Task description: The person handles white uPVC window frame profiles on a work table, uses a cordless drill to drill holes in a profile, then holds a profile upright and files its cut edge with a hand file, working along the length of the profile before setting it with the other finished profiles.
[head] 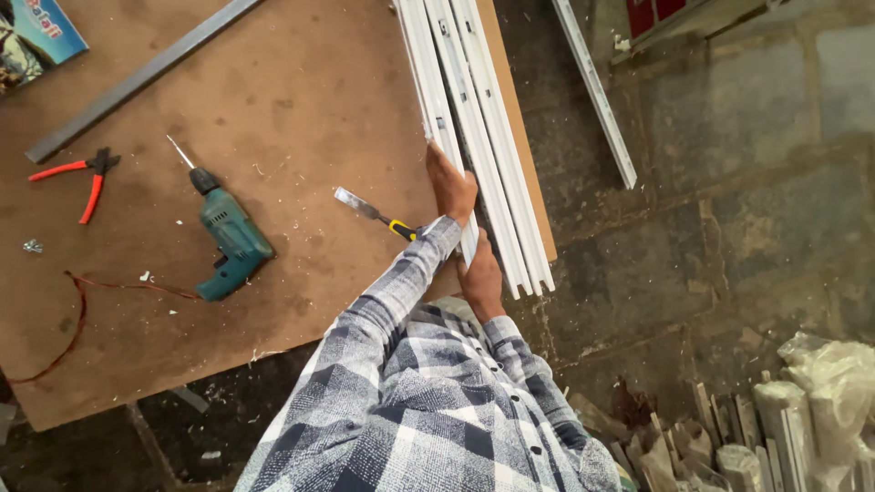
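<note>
Left hand (452, 187) extended forward, fingers curled in a grip; right hand (480, 281) close behind, also gripping, elbow bent.

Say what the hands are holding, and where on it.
Both hands grip the white profiles near their near end: left hand on the left edge, right hand at the end by the table edge.
</note>
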